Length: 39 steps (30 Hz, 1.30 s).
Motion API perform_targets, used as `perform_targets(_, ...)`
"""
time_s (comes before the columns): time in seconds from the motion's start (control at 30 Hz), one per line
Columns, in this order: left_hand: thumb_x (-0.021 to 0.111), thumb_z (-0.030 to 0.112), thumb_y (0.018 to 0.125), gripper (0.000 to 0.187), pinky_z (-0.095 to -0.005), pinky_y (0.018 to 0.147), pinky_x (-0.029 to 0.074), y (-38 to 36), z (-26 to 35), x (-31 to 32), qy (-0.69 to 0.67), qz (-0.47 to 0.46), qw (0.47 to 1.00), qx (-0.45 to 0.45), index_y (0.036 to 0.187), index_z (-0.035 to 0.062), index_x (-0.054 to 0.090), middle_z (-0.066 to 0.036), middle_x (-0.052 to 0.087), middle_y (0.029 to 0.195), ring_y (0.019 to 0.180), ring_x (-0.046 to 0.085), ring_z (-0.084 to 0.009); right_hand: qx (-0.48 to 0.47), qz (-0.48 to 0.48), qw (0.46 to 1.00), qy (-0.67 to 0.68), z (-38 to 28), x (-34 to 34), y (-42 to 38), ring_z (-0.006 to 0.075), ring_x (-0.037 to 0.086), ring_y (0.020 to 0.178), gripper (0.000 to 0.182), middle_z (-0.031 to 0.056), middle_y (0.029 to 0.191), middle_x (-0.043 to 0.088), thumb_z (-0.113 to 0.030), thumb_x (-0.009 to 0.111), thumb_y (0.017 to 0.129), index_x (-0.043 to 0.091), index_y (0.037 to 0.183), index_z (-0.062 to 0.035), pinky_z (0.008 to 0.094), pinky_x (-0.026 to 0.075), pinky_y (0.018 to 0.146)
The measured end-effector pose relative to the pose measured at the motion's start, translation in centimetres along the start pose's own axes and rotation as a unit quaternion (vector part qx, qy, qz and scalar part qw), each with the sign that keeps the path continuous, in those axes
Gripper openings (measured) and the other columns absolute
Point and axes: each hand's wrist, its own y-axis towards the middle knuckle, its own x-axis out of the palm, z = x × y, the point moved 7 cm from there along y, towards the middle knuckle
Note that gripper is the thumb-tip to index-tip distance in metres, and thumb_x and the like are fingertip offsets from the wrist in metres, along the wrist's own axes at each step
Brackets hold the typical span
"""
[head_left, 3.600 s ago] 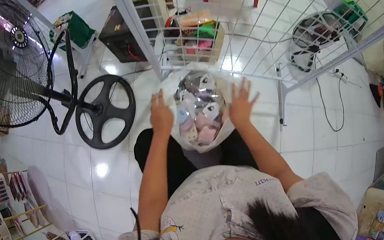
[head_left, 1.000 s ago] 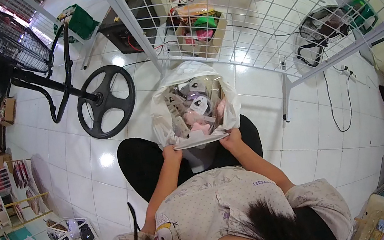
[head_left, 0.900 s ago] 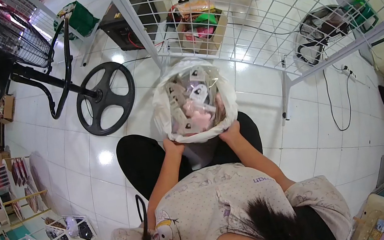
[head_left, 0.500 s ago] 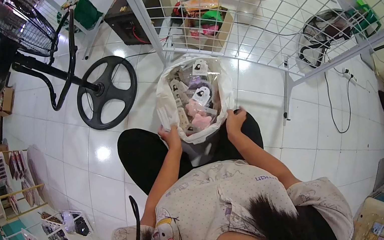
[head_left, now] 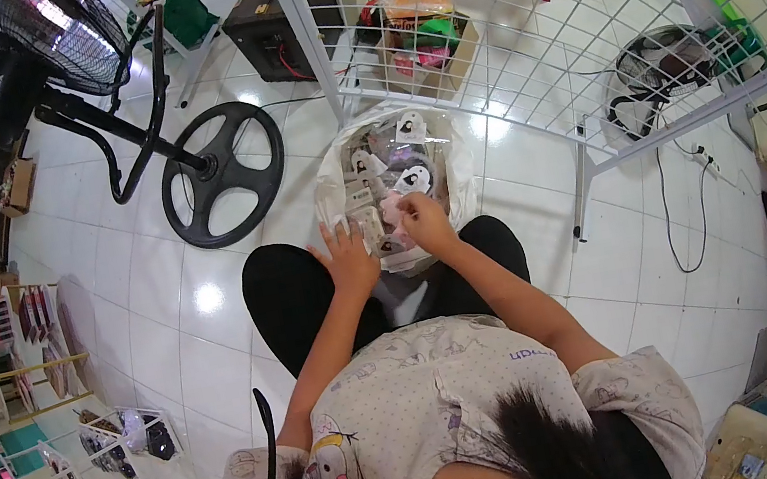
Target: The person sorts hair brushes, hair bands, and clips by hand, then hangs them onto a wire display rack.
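Note:
A white plastic bag (head_left: pixel 328 185) stands open between my knees, lining what looks like a grey bin (head_left: pixel 406 299). Inside lie several small items in clear packaging, with white cards (head_left: pixel 413 180) on some of them. My left hand (head_left: pixel 345 254) rests with fingers spread over the bag's near left rim, the fingertips by the packets. My right hand (head_left: pixel 427 223) reaches into the bag, its fingers closed at a pink fluffy item (head_left: pixel 391 206) in clear wrap. The palm and fingers partly hide that item.
A pedestal fan with a round black base (head_left: pixel 223 175) stands to the left. Beyond the bag are a white wire grid rack (head_left: pixel 512 35), a cardboard box of goods (head_left: pixel 461 64) and a black box (head_left: pixel 282 28). Another fan (head_left: pixel 666 75) and a cable (head_left: pixel 670 222) lie to the right.
Both hands have let go of the bag's rim sides. My right hand has moved in onto the pink item; my left hand has shifted inward and spread. The view has shifted slightly.

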Motion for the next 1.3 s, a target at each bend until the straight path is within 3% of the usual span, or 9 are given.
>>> perform_targets(0.13, 0.065, 0.034, 0.072, 0.074, -0.068, 0.104, 0.009, -0.1, -0.9, -0.5, 0.028, -0.001, 1.0, -0.013, 0.137, 0.0092, 0.04, -0.014, 0.031, 0.144, 0.139, 0.008, -0.0408, -0.071, 0.0, 0.996, -0.049, -1.0, 4.3, 3.0, 0.0349, 0.061, 0.087, 0.024, 0.0207, 0.092, 0.06, -0.006, 0.06, 0.075, 0.058, 0.096, 0.0055, 0.0404, 0.049, 0.08)
perform_targets(0.27, 0.066, 0.037, 0.073, 0.074, -0.0673, 0.104, 0.011, -0.1, -1.8, -0.8, 0.051, 0.017, 0.998, -0.03, 0.135, 0.0047, 0.042, -0.013, 0.03, 0.144, 0.139, 0.01, -0.0402, 0.036, -0.066, 0.963, -0.259, -0.6, 7.1, 4.7, 0.0418, 0.053, 0.103, 0.051, 0.0312, 0.107, 0.054, -0.023, 0.067, 0.072, 0.054, 0.105, 0.0133, 0.0438, 0.045, 0.089)
perform_targets(0.47, 0.068, 0.032, 0.074, 0.07, -0.0549, 0.108, 0.02, -0.2, -2.2, -0.1, 0.01, 0.002, 1.0, -0.003, 0.129, -0.0046, 0.045, -0.017, 0.029, 0.144, 0.138, 0.017, -0.0366, 0.12, -0.078, 0.926, -0.349, -1.3, 9.2, 3.7, 0.0401, 0.053, 0.106, 0.077, 0.0283, 0.112, 0.054, -0.05, 0.067, 0.071, 0.05, 0.115, 0.0101, 0.0432, 0.041, 0.095)
perform_targets(0.57, 0.067, 0.029, 0.074, 0.067, -0.0479, 0.109, 0.023, -0.4, -2.7, 0.7, 0.002, 0.005, 1.0, 0.025, 0.127, -0.0059, 0.046, -0.018, 0.029, 0.144, 0.137, 0.021, -0.0348, 0.188, -0.042, 0.919, -0.344, -1.5, 9.3, 3.5, 0.0415, 0.051, 0.109, 0.073, 0.0273, 0.113, 0.053, -0.047, 0.071, 0.069, 0.05, 0.112, 0.0082, 0.0442, 0.039, 0.096)
perform_targets(0.87, 0.064, 0.026, 0.077, 0.059, -0.0454, 0.108, 0.027, -0.3, -3.7, 0.3, -0.024, -0.003, 0.999, 0.038, 0.126, -0.0038, 0.048, -0.018, 0.03, 0.144, 0.135, 0.025, -0.0364, 0.097, -0.047, 0.984, -0.144, 1.4, 8.6, 3.0, 0.0396, 0.063, 0.079, 0.052, 0.0258, 0.089, 0.063, -0.022, 0.073, 0.066, 0.05, 0.105, 0.002, 0.0431, 0.05, 0.07)
perform_targets(0.97, 0.064, 0.026, 0.078, 0.057, -0.0459, 0.107, 0.028, -0.2, -3.8, -0.2, -0.048, -0.017, 0.998, 0.039, 0.126, -0.0013, 0.049, -0.018, 0.031, 0.143, 0.135, 0.026, -0.0371, 0.122, -0.04, 0.982, -0.14, 2.1, 4.3, 4.1, 0.0406, 0.062, 0.077, 0.031, 0.0249, 0.079, 0.062, -0.016, 0.071, 0.065, 0.059, 0.086, 0.0032, 0.0449, 0.048, 0.068)
perform_targets(1.13, 0.063, 0.024, 0.082, 0.047, -0.043, 0.106, 0.03, 0.5, -4.5, 0.2, -0.138, -0.02, 0.988, 0.069, 0.123, 0.003, 0.053, -0.019, 0.04, 0.136, 0.129, 0.036, -0.0362, 0.156, -0.015, 0.987, 0.031, 2.6, -3.0, 5.7, 0.0196, 0.06, 0.065, 0.023, 0.0106, 0.072, 0.064, -0.012, 0.072, 0.072, 0.064, 0.087, 0.0029, 0.0336, 0.048, 0.061)
perform_targets(1.2, 0.062, 0.022, 0.083, 0.044, -0.0393, 0.105, 0.031, 1.3, -5.2, -0.7, -0.325, -0.001, 0.944, 0.063, 0.123, 0.0038, 0.053, -0.019, 0.044, 0.133, 0.125, 0.041, -0.0331, 0.188, -0.023, 0.98, 0.061, 0.7, -5.3, 6.1, 0.0131, 0.057, 0.064, 0.021, 0.0062, 0.073, 0.063, -0.011, 0.07, 0.075, 0.063, 0.09, 0.0023, 0.0297, 0.047, 0.06)
perform_targets(1.3, 0.06, 0.019, 0.086, 0.04, -0.0364, 0.103, 0.033, 2.1, -5.6, -3.8, -0.444, 0.047, 0.894, 0.036, 0.122, 0.0038, 0.053, -0.018, 0.05, 0.127, 0.119, 0.047, -0.0315, 0.203, -0.06, 0.973, 0.091, -3.0, -6.5, 6.4, 0.0119, 0.056, 0.065, 0.019, 0.0046, 0.076, 0.063, -0.01, 0.069, 0.077, 0.062, 0.092, 0.0008, 0.0281, 0.046, 0.061)
